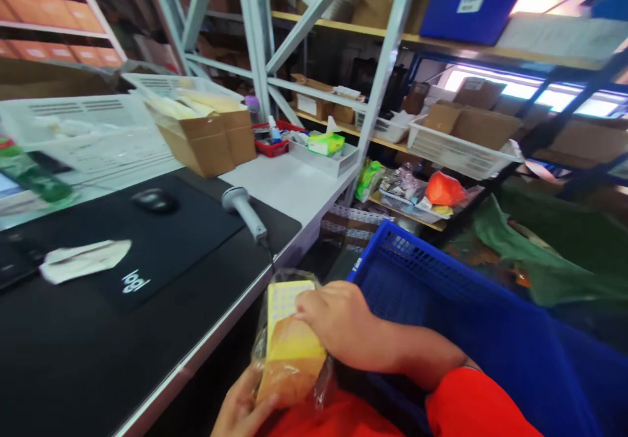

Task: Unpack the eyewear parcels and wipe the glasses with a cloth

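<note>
While the left hand point(240, 401) supports the lower end of a flat yellow-and-orange rectangular packet in clear plastic film point(294, 339), the right hand point(346, 326) is closed over its upper right side, with the thumb pressing on the front face. So I see both hands clamped on this one packet, though the fingers behind it are hidden from me. The packet is in front of the person's body, in the space between the edge of the surface point(287, 185) on the left and a large blue plastic crate with perforated wall point(417, 250) on the right. The right forearm, coming out of a red sleeve point(475, 404), passes in front of this crate.

Beyond the packet, I find a grey handheld scanner point(245, 211) lying near the edge of the surface, with its dark cable hanging from the handle. To the left of it, a black computer mouse point(154, 200) rests on a black mouse pad with white "logi" letters point(196, 227), and a crumpled whitish paper piece point(86, 260) lies nearer. Behind the scanner stands an open brown cardboard box point(210, 142).
</note>
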Action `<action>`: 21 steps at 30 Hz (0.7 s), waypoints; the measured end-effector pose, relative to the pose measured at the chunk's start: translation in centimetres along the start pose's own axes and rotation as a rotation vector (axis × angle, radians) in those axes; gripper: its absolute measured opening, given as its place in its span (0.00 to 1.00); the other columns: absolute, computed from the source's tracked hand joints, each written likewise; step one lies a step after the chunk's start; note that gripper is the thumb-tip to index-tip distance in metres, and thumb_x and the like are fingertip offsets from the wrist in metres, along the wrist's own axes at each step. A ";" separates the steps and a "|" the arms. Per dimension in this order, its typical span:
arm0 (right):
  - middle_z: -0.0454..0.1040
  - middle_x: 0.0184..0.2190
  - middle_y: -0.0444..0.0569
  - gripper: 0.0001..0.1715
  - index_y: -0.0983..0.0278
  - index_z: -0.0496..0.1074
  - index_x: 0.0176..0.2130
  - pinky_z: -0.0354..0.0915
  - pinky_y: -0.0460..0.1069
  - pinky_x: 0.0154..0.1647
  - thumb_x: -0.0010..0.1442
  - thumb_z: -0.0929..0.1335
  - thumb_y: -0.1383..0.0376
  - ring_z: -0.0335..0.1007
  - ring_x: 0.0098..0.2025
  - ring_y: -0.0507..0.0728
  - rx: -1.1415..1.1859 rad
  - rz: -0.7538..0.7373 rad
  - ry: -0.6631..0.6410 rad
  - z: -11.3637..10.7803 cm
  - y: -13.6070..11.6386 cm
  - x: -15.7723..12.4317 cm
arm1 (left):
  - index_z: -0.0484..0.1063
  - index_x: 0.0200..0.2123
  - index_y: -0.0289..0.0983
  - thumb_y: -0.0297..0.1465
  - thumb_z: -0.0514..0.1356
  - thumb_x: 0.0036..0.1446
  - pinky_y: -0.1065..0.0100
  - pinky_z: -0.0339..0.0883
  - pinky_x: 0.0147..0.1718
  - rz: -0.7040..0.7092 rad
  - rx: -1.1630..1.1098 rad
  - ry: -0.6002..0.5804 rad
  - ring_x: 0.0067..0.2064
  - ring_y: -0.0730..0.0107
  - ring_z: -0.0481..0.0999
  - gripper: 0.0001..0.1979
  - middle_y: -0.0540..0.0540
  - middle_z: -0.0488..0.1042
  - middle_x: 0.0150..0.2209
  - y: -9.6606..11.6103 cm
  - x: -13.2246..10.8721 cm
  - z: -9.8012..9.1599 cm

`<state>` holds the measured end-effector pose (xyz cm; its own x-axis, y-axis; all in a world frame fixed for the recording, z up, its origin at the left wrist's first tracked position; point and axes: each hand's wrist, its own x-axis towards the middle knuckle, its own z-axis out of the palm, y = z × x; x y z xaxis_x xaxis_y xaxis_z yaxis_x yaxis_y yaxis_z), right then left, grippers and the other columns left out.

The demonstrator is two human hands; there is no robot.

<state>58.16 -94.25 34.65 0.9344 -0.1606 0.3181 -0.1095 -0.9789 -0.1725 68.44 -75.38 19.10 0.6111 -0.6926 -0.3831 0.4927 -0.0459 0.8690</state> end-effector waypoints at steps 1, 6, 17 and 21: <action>0.78 0.28 0.43 0.10 0.62 0.70 0.38 0.59 0.48 0.29 0.70 0.63 0.61 0.72 0.28 0.53 0.043 0.047 -0.034 -0.6 0.0 0.1 | 0.78 0.42 0.37 0.41 0.78 0.36 0.60 0.77 0.46 0.005 -0.001 -0.044 0.46 0.47 0.81 0.29 0.41 0.82 0.41 0.0 0.0 -0.1; 0.80 0.33 0.44 0.08 0.63 0.72 0.42 0.65 0.44 0.32 0.70 0.63 0.66 0.76 0.32 0.51 0.323 0.139 -0.027 -3.1 0.1 0.7 | 0.78 0.46 0.35 0.43 0.73 0.46 0.57 0.74 0.49 0.064 0.050 -0.374 0.44 0.51 0.80 0.26 0.39 0.81 0.43 0.6 0.3 -0.8; 0.80 0.29 0.44 0.13 0.63 0.72 0.40 0.67 0.45 0.33 0.72 0.60 0.67 0.75 0.30 0.50 0.269 -0.322 0.195 -2.5 -2.1 -0.4 | 0.71 0.56 0.36 0.43 0.72 0.49 0.54 0.69 0.55 0.051 -0.084 -0.519 0.52 0.51 0.77 0.33 0.37 0.76 0.50 0.2 -0.6 -1.1; 0.74 0.23 0.45 0.16 0.67 0.72 0.39 0.56 0.49 0.22 0.71 0.58 0.70 0.67 0.23 0.53 0.164 -0.572 -0.008 -1.7 -4.1 -0.9 | 0.61 0.64 0.38 0.35 0.70 0.53 0.55 0.63 0.61 0.200 0.064 -0.426 0.59 0.51 0.72 0.37 0.36 0.70 0.59 -0.1 -1.2 -1.2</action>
<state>57.23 -90.29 36.65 0.8324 0.3880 0.3956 0.4649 -0.8775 -0.1175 68.36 -73.68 19.10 0.3747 -0.9255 -0.0552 0.3436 0.0833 0.9354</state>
